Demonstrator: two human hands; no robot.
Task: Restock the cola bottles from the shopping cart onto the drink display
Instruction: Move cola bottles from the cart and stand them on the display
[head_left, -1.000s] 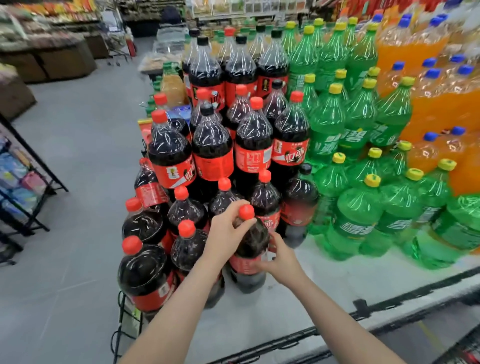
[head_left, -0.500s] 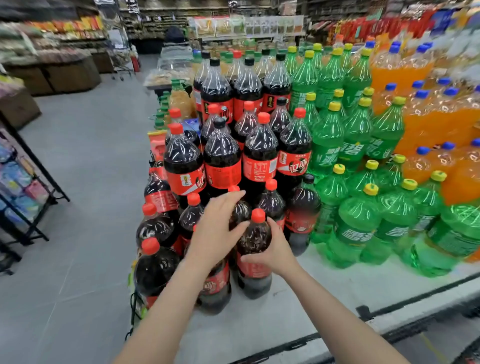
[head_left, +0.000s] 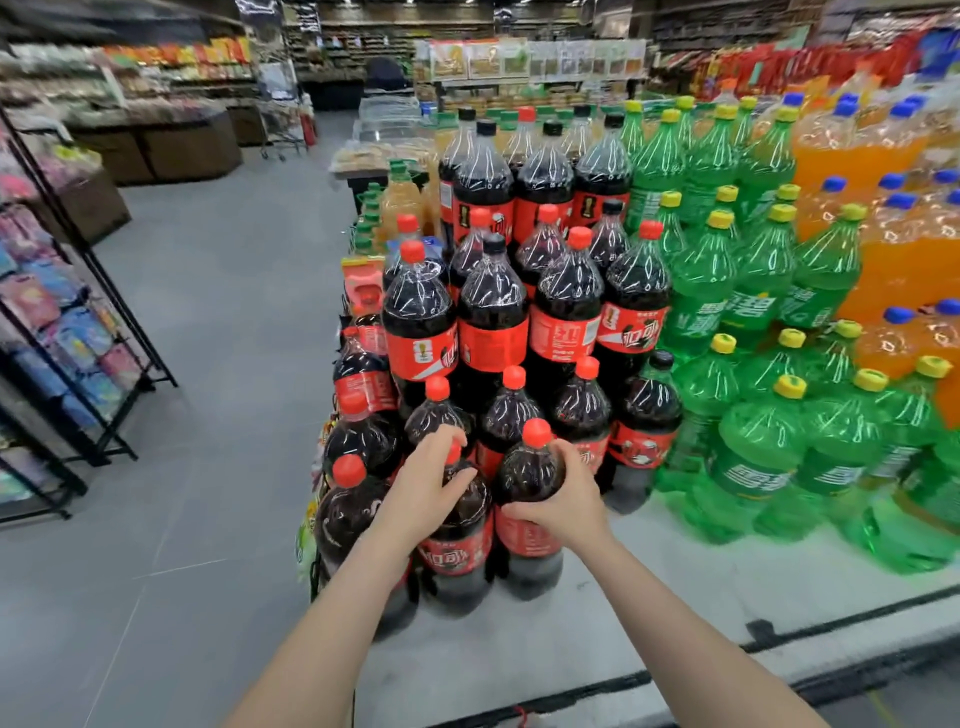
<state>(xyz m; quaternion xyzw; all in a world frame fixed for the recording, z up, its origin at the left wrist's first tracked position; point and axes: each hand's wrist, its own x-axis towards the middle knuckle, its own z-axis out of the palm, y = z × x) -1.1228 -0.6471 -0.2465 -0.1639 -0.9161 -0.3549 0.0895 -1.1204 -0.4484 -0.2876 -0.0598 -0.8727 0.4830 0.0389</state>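
Floor: smooth grey tiled floor (head_left: 218, 322).
Left: black metal wire rack (head_left: 78, 332) of pastel packets.
Back: dark wooden produce bins (head_left: 176, 150); stocked far shelves (head_left: 395, 36).

Supermarket: stacked soda bottles (head_left: 753, 291), stocked shelves (head_left: 176, 67).

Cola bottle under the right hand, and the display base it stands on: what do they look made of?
The cola bottle looks like clear glossy plastic: white glints streak its dark shoulder, with a red cap and printed red label, probably film. The display base is a pale, matte, scuffed surface with dark edging; board or painted metal, I cannot tell.
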